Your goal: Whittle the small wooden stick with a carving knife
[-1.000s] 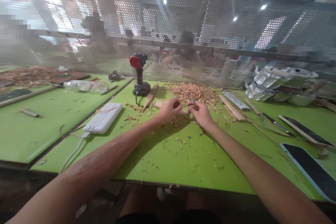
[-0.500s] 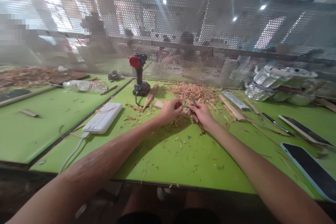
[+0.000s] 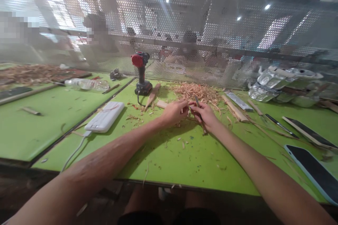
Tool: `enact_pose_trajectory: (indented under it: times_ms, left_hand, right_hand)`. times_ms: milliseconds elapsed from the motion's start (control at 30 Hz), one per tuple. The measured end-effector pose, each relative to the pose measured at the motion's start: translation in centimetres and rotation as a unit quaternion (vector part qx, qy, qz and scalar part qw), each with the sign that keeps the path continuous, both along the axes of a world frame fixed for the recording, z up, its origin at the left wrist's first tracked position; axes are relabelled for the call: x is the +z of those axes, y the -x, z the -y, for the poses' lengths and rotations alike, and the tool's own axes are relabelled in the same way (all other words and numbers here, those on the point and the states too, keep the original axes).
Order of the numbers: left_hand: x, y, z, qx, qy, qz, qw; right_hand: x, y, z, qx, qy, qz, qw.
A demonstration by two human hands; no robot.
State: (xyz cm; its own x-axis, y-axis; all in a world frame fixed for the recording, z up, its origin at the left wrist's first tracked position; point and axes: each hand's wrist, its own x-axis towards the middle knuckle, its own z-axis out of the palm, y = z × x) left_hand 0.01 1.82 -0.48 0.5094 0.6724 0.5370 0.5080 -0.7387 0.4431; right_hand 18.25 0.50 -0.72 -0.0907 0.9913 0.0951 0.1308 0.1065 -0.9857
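Tool, slim, right of drill; probably light, stiff, best held mid-shaft. Right hand: closed round it. Left hand: contents unclear.

Lime-green table, red-and-black drill, white power bank

No readable txt, nos., labels or signs; bottle print too blurred.

Beyond the hands, the shavings pile and drill obstruct; nearer, bare tabletop.
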Motion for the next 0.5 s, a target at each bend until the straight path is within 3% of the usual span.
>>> enact_pose_trajectory:
  times_ms: [500]
  left_hand:
    - [-0.11,0.07,0.11,-0.015,0.006,-0.04,0.999]
  right_hand:
    - [-0.02,-0.16,0.1,-0.012,-0.008,-0.007,1.0]
